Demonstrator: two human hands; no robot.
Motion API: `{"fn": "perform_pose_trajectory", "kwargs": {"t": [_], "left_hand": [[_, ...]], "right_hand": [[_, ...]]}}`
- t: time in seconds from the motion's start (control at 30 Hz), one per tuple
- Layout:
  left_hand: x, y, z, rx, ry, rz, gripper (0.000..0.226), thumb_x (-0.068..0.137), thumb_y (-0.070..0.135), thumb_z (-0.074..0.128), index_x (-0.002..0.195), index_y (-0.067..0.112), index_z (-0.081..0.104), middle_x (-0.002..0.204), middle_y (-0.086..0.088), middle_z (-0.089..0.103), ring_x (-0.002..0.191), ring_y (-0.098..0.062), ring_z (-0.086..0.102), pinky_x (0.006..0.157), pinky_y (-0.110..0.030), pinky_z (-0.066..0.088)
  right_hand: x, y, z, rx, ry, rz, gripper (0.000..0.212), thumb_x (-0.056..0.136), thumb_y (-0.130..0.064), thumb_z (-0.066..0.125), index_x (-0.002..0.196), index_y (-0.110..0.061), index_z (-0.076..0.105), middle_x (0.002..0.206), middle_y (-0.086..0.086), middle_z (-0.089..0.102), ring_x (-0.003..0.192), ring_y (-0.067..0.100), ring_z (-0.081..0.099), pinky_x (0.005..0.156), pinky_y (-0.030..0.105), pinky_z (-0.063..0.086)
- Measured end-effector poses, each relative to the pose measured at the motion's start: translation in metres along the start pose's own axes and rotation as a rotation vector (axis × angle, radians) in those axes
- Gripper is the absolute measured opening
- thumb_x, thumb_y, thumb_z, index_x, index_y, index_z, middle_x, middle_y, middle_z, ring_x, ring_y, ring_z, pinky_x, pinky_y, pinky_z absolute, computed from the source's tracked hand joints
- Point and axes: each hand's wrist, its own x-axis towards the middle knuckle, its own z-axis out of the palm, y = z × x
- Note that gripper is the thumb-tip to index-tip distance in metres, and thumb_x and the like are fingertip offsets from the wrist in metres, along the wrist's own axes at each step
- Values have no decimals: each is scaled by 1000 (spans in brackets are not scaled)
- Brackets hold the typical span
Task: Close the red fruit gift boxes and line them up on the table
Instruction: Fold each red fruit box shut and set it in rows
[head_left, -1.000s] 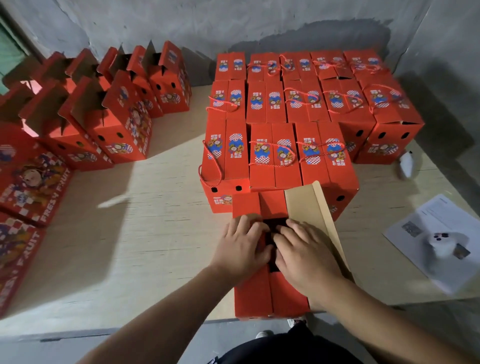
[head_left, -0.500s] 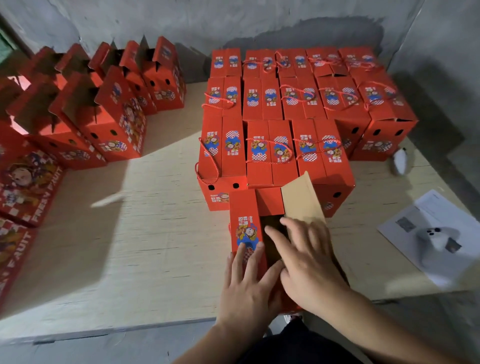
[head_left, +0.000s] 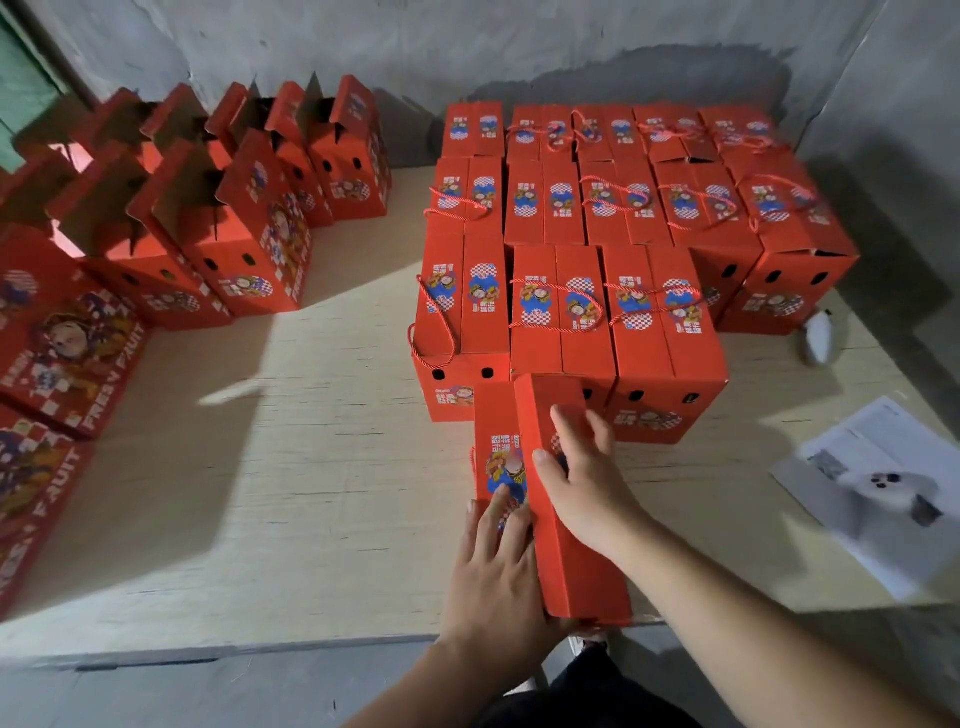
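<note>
Red cardboard gift box (head_left: 563, 519) at near edge of pale wooden surface (head_left: 311, 467), both hands on top; block of closed red gift boxes (head_left: 597, 234) just behind it; open-flapped red boxes (head_left: 234, 208) far left; white paper sheet (head_left: 883, 483) right

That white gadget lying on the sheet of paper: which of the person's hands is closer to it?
Right. The right hand presses the box's right flap, on the white gadget's side; the left hand lies on the left flap, farther off.
</note>
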Motion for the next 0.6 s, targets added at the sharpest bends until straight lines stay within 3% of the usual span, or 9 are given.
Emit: {"fn": "perform_pose_trajectory", "kwargs": {"t": [0.07, 0.2, 0.3, 0.4, 0.47, 0.6], "left_hand": [[-1, -1, 2, 15, 25, 2, 98, 81, 88, 43, 154, 22, 43, 140, -3, 57, 143, -39, 45, 120, -58, 28], [0, -2, 1, -75, -9, -35, 96, 80, 87, 46, 155, 26, 42, 146, 1, 53, 149, -37, 36, 121, -61, 29], [-3, -9, 0, -253, -16, -32, 75, 94, 61, 45, 160, 29, 32, 158, 6, 40, 156, -30, 18, 123, -61, 21], [-3, -14, -3, -462, 25, -45, 63, 103, 34, 39, 163, 27, 23, 165, 13, 27, 157, -17, 9, 125, -48, 17], [-3, -13, -4, -484, 54, -67, 59, 107, 35, 33, 164, 30, 17, 165, 17, 24, 156, -13, 10, 126, -45, 16], [-4, -9, -6, -452, 23, -84, 60, 107, 52, 16, 164, 35, 13, 164, 22, 21, 156, -15, 9, 124, -49, 17]], "right_hand": [[-1, 4, 6, -98, -4, 33, 63, 103, -53, 43, 159, -45, 16, 170, -4, -8, 145, 28, 39, 105, 44, 49], [15, -8, 6, -65, 31, 76, 77, 97, -55, 55, 159, -43, 12, 167, 5, 1, 147, 34, 35, 111, 45, 44], [19, -9, 1, -89, -4, 75, 77, 100, -45, 53, 158, -50, 2, 164, 5, 1, 136, 36, 47, 106, 45, 48], [18, -7, -1, -158, 19, 32, 74, 102, -34, 45, 156, -55, -1, 164, -3, -3, 116, 34, 61, 94, 45, 55], [18, -9, 5, -246, 30, 37, 74, 102, -31, 44, 155, -55, -2, 165, -3, -4, 106, 33, 63, 82, 40, 56], [18, -13, 16, -416, 66, 50, 76, 102, -34, 43, 154, -54, -8, 166, 1, -2, 113, 35, 58, 70, 35, 48]]}}
